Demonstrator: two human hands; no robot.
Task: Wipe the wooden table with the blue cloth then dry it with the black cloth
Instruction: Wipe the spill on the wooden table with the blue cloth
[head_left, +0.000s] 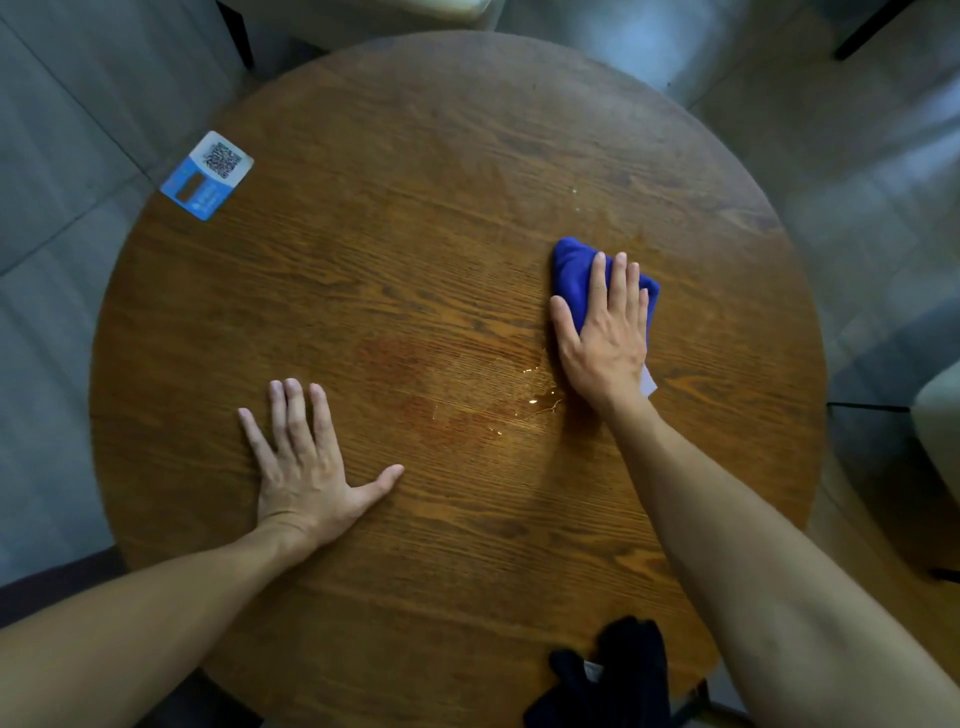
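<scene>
On the right half of the round wooden table (415, 249), the blue cloth (571, 270) is pressed flat under the right hand (608, 332), whose fingers are stretched out over it, with small wet streaks (535, 405) seen just beside the wrist. Nearer the left edge, the left hand (306, 462) is laid palm-down and spread wide on bare wood, nothing held. At the near rim the black cloth (613, 670) is bunched, and a blue QR card (208, 174) is set at the far left rim.
</scene>
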